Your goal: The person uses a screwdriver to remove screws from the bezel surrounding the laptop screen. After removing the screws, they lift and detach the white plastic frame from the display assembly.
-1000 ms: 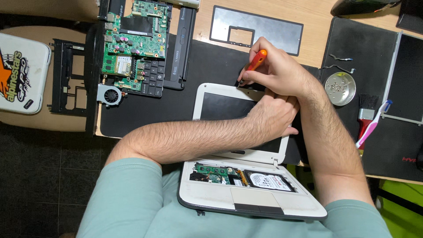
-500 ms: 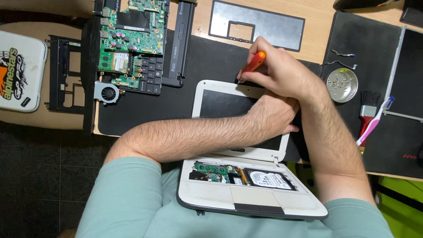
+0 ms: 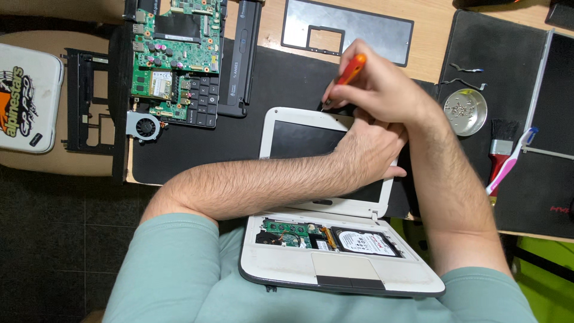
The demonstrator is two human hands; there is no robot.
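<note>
Screwdriver work at the top edge of the white laptop's screen bezel (image 3: 281,122) looks to be the step in hand. The right hand (image 3: 382,90) is clenched around an orange-handled screwdriver (image 3: 350,69), whose tip points down at the bezel's upper right corner. The left hand (image 3: 371,149) lies flat on the dark screen, fingers spread, pressing the lid down onto the black mat (image 3: 239,137); its forearm crosses over from the left. The small laptop (image 3: 335,272) sits at the desk's near edge, its base partly over the lap, with its keyboard off and the hard drive (image 3: 365,242) and memory exposed. By my judgement the next move calls for a steady tip and a firmly pinned lid. Near the desk's right edge stands a round metal dish of screws (image 3: 466,110).
</note>
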